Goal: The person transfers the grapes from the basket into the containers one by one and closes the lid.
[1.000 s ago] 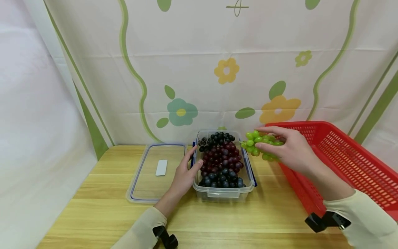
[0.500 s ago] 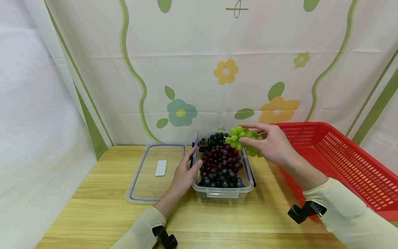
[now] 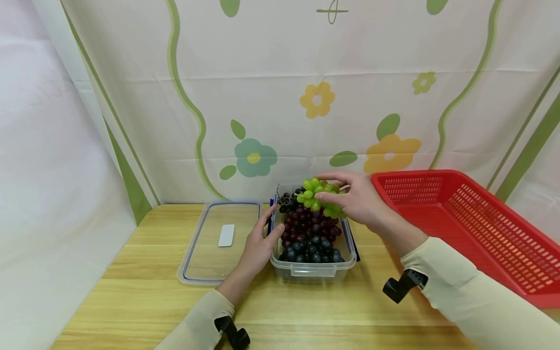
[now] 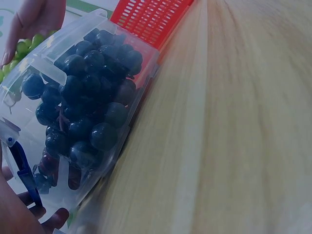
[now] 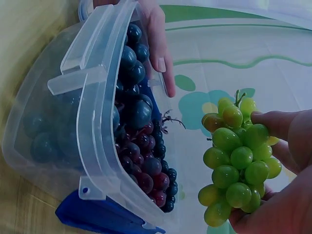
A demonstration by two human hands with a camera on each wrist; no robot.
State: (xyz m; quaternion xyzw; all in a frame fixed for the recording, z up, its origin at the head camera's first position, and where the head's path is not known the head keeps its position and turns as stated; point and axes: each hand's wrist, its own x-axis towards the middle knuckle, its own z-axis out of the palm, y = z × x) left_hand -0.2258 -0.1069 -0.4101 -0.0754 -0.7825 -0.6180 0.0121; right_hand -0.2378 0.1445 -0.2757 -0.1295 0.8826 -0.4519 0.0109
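Observation:
My right hand [image 3: 360,200] pinches a bunch of green grapes [image 3: 311,195] between thumb and fingers, above the far part of a clear plastic food container [image 3: 314,272]. Inside the container lie blue-black grapes [image 3: 311,251] at the near end, dark red grapes [image 3: 306,224] in the middle and small black grapes [image 3: 286,204] at the back, partly hidden by the green bunch. My left hand [image 3: 255,250] grips the container's left wall, its thumb over the rim. In the right wrist view the green bunch [image 5: 239,161] hangs apart from the rim, its short stem upward.
A clear lid [image 3: 191,248] with a blue seal and a white label lies left of the container. To the right stands a red slotted basket [image 3: 437,214]. Blue side clasps [image 5: 102,214] hang open on the container. A patterned cloth [image 3: 280,97] rises behind the wooden table.
My right hand has carried the green grapes leftward, from beside the container's right edge to over its far part. My left hand has stayed on the container's left side.

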